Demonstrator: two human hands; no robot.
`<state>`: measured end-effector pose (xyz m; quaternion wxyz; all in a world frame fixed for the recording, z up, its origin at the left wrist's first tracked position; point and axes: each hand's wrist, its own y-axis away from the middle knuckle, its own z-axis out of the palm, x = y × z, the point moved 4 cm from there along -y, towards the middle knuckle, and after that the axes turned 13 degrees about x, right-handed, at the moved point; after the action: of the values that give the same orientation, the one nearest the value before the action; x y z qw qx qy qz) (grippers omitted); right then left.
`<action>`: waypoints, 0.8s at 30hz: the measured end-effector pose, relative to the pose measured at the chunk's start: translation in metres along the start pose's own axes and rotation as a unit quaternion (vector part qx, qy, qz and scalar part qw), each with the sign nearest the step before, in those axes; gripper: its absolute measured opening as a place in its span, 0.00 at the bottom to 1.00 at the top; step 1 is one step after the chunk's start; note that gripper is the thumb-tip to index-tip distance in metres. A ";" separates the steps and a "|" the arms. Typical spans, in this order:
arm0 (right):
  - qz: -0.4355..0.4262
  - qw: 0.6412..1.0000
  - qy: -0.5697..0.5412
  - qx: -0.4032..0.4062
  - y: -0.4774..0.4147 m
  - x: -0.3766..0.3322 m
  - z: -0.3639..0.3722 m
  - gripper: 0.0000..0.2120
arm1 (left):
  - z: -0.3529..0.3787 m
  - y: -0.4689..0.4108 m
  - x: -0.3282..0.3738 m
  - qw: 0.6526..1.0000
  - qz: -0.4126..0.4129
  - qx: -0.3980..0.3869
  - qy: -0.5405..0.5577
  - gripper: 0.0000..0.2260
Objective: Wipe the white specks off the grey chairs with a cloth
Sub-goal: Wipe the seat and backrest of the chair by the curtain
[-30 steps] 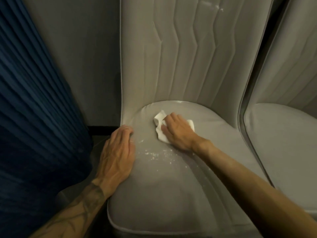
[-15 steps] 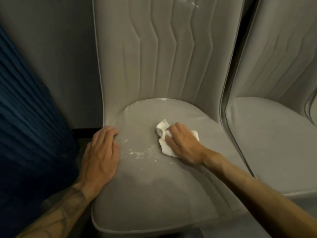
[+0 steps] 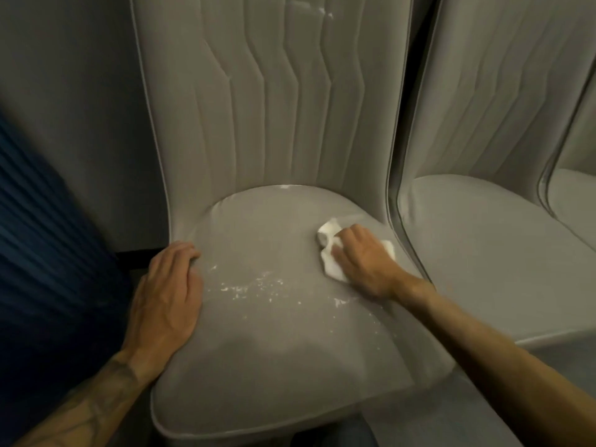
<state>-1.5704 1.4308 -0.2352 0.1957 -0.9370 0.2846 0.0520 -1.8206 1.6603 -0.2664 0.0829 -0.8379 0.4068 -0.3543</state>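
Note:
A grey upholstered chair with a tall ribbed back fills the middle of the view. White specks lie scattered across the middle of its seat, and a few more mark the top of the backrest. My right hand presses a crumpled white cloth onto the right rear part of the seat, right of the specks. Resting flat on the seat's left edge is my left hand, fingers together, holding nothing.
A second grey chair stands close on the right, and the edge of a third shows at the far right. A dark blue pleated curtain hangs at the left. A grey wall is behind.
My right hand has slid the cloth to the right across the seat, away from the specks. My left hand has stayed on the seat's left edge.

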 end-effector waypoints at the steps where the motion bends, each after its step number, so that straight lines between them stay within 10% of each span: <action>1: 0.065 0.998 0.015 0.007 -0.005 0.021 -0.006 0.13 | -0.001 0.000 0.000 1.000 0.000 -0.001 0.000 0.19; 4: 0.156 0.985 0.063 0.029 -0.006 0.035 -0.009 0.15 | -0.001 -0.001 0.001 1.000 -0.001 0.002 0.004 0.18; 10: -0.033 0.998 -0.049 -0.017 0.034 -0.024 -0.002 0.13 | -0.002 0.001 0.001 1.000 -0.005 -0.001 0.003 0.17; 16: 0.159 0.984 0.074 0.032 0.019 0.028 -0.015 0.14 | -0.004 0.000 0.005 1.000 -0.011 -0.006 0.000 0.19; 24: 0.050 0.999 -0.017 0.002 0.046 0.010 -0.024 0.12 | -0.007 0.001 0.010 1.000 -0.013 -0.005 -0.001 0.19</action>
<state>-1.5877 1.3814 -0.2308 0.1993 -0.9203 0.3278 0.0770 -1.8217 1.6531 -0.2569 0.0744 -0.8440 0.3973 -0.3525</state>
